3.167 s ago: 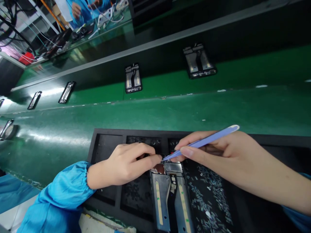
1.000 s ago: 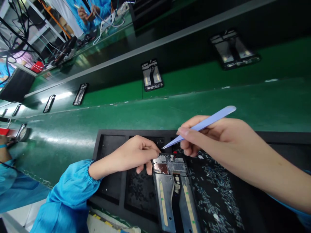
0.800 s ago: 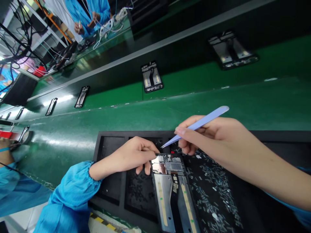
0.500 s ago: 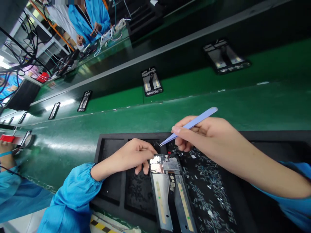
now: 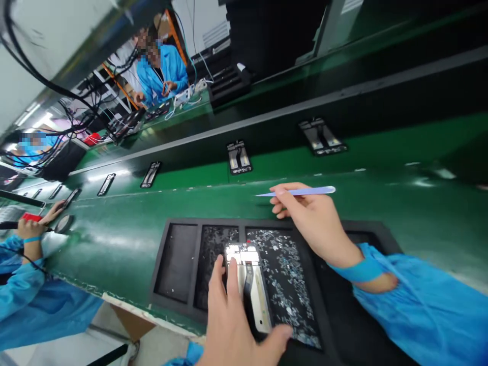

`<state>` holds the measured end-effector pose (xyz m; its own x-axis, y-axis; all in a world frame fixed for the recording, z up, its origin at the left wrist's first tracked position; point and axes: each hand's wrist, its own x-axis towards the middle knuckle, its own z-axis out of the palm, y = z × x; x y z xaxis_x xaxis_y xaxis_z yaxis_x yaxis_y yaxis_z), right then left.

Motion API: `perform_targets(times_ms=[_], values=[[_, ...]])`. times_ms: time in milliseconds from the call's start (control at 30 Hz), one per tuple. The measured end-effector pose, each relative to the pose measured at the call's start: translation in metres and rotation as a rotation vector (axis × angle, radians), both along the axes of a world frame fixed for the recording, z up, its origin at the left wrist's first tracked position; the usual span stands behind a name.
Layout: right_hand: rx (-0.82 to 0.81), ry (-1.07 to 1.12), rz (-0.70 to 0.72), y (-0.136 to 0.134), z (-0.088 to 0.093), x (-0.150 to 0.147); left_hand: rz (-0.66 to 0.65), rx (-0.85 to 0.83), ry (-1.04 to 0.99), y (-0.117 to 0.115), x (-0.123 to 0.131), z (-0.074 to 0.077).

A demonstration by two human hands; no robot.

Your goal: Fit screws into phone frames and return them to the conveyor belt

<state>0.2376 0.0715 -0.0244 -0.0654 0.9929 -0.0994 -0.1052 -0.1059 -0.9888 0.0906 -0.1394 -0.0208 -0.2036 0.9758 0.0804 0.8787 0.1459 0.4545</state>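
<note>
Silver, black-rimmed phone frame (image 5: pixel 258 293), dark ribbon (image 5: pixel 248 284) down its middle

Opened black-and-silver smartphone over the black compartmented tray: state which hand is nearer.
Left. The left hand is spread over the smartphone; the right hand, holding slim lilac tweezers, is apart, beyond its far end, to the right.

a: what's carrying everything for us?
b: a long, glossy green bench (image 5: pixel 118 254), with a pale, chipped seam (image 5: pixel 209 186) running along it.
a: and what do we see lying on it?
b: nearest us, a black compartmented tray (image 5: pixel 177 259). beyond the seam, we see opened phones (image 5: pixel 239 157) in a spaced row. at left, there's a round object (image 5: pixel 64 224) we can't identify.
</note>
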Motion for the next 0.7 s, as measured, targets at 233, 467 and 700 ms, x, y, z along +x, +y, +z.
perform_targets(times_ms=[233,467,700], values=[[-0.031,0.089,-0.134,0.006,-0.004,0.008,0.147,-0.014,-0.204,0.022,0.012,-0.007],[-0.081,0.21,-0.168,0.008,0.004,0.012,0.084,0.028,-0.169,0.198,-0.078,0.044],[-0.141,0.238,-0.201,0.014,-0.007,0.009,0.11,0.091,-0.027,0.341,-0.106,0.018]])
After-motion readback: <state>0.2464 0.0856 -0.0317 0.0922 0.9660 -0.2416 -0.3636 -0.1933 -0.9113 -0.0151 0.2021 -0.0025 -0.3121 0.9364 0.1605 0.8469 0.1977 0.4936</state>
